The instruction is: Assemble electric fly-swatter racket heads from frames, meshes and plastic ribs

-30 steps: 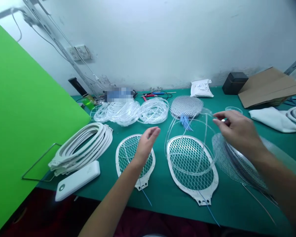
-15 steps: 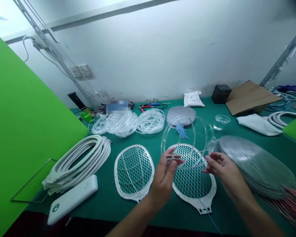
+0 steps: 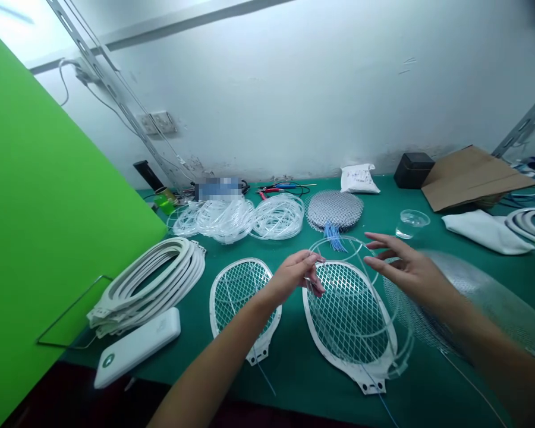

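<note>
My left hand (image 3: 301, 270) is closed on thin clear plastic rings (image 3: 345, 239) with ribs across them. They hang loosely over the right-hand white racket head (image 3: 310, 324), which has metal mesh inside and a blue wire at its neck. To the right of the rings, my right hand (image 3: 395, 261) is raised with fingers and thumb apart, holding nothing that I can see. Beside my left forearm lies a second meshed racket head (image 3: 214, 309), partly covered by the arm.
White racket frames (image 3: 147, 285) are stacked at left behind a white power bank (image 3: 138, 348). Clear rings (image 3: 225, 220) lie in heaps at the back. A mesh stack (image 3: 334, 209) with blue wires, a water cup (image 3: 411, 224) and larger mesh sheets (image 3: 472, 291) are to the right.
My left hand keeps the rings, which now hang lower over the racket head. My right hand has moved up, its fingers spread wider. The view has shifted slightly.
</note>
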Motion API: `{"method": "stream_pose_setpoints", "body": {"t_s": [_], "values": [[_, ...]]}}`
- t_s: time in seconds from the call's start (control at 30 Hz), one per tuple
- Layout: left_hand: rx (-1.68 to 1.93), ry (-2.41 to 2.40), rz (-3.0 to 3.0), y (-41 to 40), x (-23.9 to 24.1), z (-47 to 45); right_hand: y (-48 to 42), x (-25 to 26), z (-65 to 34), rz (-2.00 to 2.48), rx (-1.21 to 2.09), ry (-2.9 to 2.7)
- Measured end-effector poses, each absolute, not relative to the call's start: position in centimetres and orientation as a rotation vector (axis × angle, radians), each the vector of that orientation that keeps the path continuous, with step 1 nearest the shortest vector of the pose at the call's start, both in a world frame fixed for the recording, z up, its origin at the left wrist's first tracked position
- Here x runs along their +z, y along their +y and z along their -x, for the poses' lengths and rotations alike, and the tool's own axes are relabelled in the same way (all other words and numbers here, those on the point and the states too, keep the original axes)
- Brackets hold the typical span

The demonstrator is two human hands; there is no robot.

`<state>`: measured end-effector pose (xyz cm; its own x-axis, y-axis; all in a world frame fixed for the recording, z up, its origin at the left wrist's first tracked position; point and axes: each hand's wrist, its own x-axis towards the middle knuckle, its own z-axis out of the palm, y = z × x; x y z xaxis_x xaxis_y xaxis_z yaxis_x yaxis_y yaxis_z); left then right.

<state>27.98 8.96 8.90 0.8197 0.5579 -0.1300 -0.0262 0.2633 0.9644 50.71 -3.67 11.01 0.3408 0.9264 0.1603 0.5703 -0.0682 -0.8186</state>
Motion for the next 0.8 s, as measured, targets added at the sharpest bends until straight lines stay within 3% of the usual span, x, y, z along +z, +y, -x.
{"method": "stream_pose_setpoints", "body": {"t_s": [0.2, 0.67, 0.8], "values": [[0.272, 0.515, -1.164, 10.1, 6.3, -28.0, 0.2, 7.4, -52.6, 1.785, 0.448, -1.652], [0.186, 0.654, -1.160, 11.3, 5.8, -27.2, 3.6, 5.2, -54.0, 1.591, 1.134, -1.332], [0.270, 0.872, -1.361, 11.0, 5.2, -27.7, 4.2, 4.4, -54.3, 1.627, 1.137, -1.341]]}}
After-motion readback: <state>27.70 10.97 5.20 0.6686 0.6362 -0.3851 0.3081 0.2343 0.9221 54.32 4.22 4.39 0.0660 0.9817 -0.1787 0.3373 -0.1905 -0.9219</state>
